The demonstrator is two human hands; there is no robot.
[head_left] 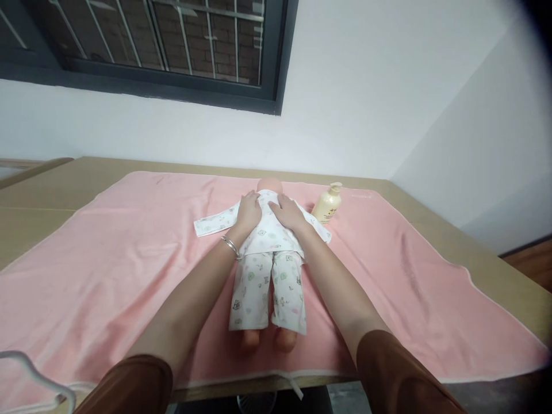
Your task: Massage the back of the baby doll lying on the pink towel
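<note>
The doll point(271, 237) could be slid if pushed unevenly by the left hand point(249, 211) and right hand point(289, 213), laid flat, unclenched.

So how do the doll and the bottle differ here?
The doll lies stretched out, while the bottle appears to stand upright. The doll is clearly larger than the bottle. The doll wears white, patterned clothes; the bottle is pale yellow with dark print. The left hand and right hand both rest on the doll, but neither touches the bottle. Both things are on the pink blanket.
</note>
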